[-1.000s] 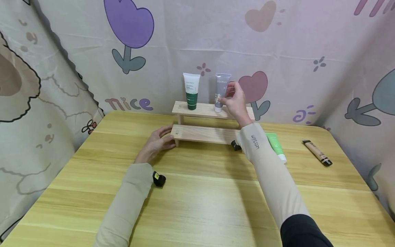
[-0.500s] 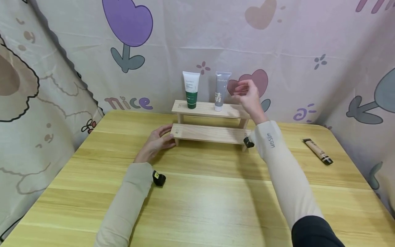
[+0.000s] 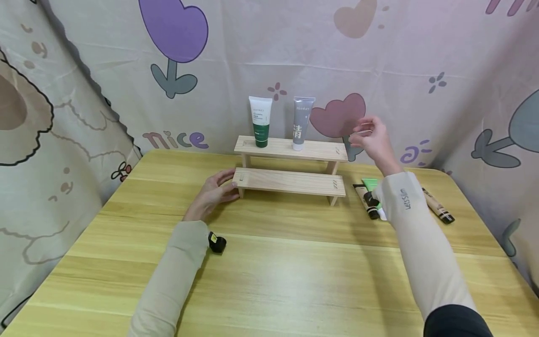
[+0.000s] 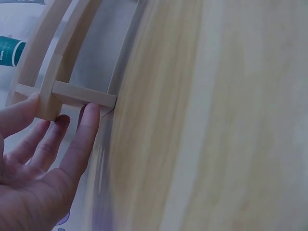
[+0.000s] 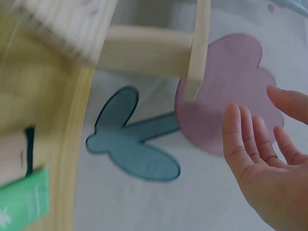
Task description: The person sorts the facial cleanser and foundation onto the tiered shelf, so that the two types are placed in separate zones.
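Observation:
A two-tier wooden display stand (image 3: 290,181) stands toward the back of the table. My left hand (image 3: 214,192) holds its left end, the fingertips and thumb round the lower board and leg in the left wrist view. On the upper tier, a white and green squeeze tube (image 3: 261,122) stands on its cap at the left. A grey squeeze tube (image 3: 301,121) stands on its white cap right of the middle. My right hand (image 3: 372,140) is raised in the air to the right of the stand, fingers loosely bent, nothing in it.
Right of the stand, a green tube (image 3: 369,183) and a beige tube with black ends (image 3: 360,193) lie side by side, partly behind my right cuff. Farther right lies another beige tube (image 3: 436,205). A patterned cloth (image 3: 252,37) hangs behind the wooden table (image 3: 269,281).
My right hand has let go of the grey tube and moved away to the right, uncovering the stand's right end. The grey tube stays upright. My left hand has not moved.

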